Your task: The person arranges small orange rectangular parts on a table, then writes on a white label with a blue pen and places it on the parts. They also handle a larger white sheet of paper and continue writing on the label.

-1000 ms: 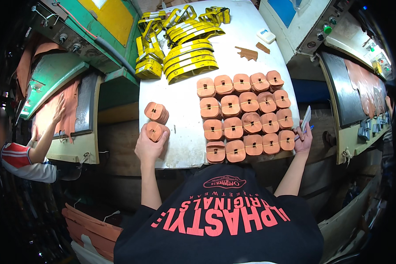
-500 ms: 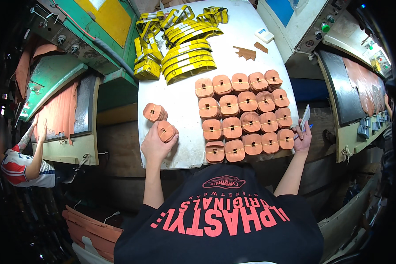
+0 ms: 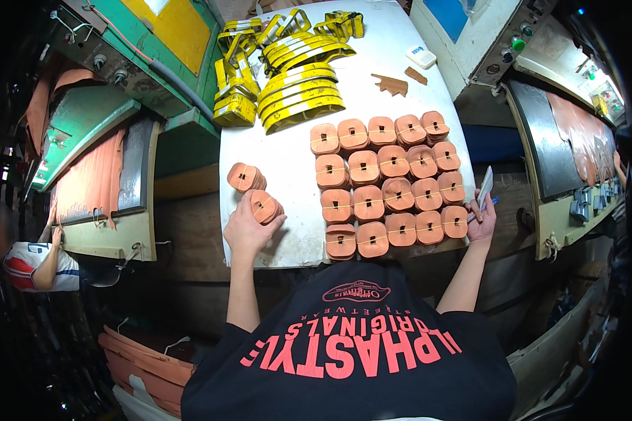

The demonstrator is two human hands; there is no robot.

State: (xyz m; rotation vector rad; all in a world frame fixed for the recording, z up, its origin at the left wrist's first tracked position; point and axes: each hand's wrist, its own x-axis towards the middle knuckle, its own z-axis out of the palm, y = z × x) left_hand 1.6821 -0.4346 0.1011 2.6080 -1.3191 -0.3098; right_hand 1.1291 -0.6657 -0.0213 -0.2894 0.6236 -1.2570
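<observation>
My left hand (image 3: 246, 228) is closed round a bundle of tan leather pieces (image 3: 265, 206), rounded squares with a small dark slot, at the near left of the white table. Another such bundle (image 3: 244, 176) stands just beyond it, tied with a thin yellow band. Just off the table's right edge, my right hand (image 3: 482, 223) grips a blue pen (image 3: 495, 201) and a thin white flat thing (image 3: 486, 182), seen nearly edge-on. Between my hands, banded leather bundles (image 3: 393, 163) stand in rows; the nearest right one is beside my right hand.
Yellow metal cutting dies (image 3: 298, 88) crowd the far left of the table (image 3: 288, 158). Leather scraps (image 3: 390, 85) and a small white box-like thing (image 3: 421, 57) lie at the far right. Machines flank both sides; a person (image 3: 43, 265) works at the left one.
My hands keep nearly the same places and grips. At the left machine, the other person's arms have drawn down from the leather to the near edge of the bench.
</observation>
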